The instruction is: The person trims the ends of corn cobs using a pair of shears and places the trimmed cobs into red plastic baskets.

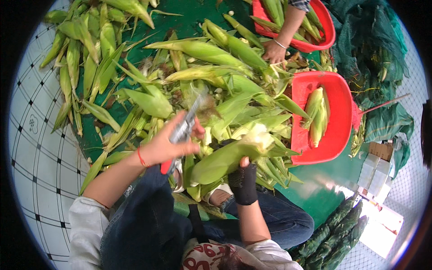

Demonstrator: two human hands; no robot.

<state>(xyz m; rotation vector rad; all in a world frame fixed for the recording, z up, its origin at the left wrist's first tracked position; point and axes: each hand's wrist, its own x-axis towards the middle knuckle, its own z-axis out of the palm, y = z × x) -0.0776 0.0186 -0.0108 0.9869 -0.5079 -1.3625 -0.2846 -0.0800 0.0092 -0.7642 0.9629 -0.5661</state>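
My left hand (179,138), bare with a red string at the wrist, holds a silver knife-like tool (184,130) with a red lower end; motion blurs it, and its exact kind is unclear. In a black fingerless glove, my right hand (241,175) grips an ear of corn in green husk (219,162). The thumb lies on the husk, other fingers are hidden beneath, and the ear's pale end (260,136) points up and right. The tool is left of this ear, apart from it. Beyond both hands lies a heap of unhusked corn (209,54) with loose husks.
A red plastic basin (344,148) at right holds several ears. Another person's hand (275,52) reaches into the heap beside a second red basin (329,38). More corn (108,37) lies upper left. Green net bags (364,67) stand at right, and filled bags (334,233) lie lower right.
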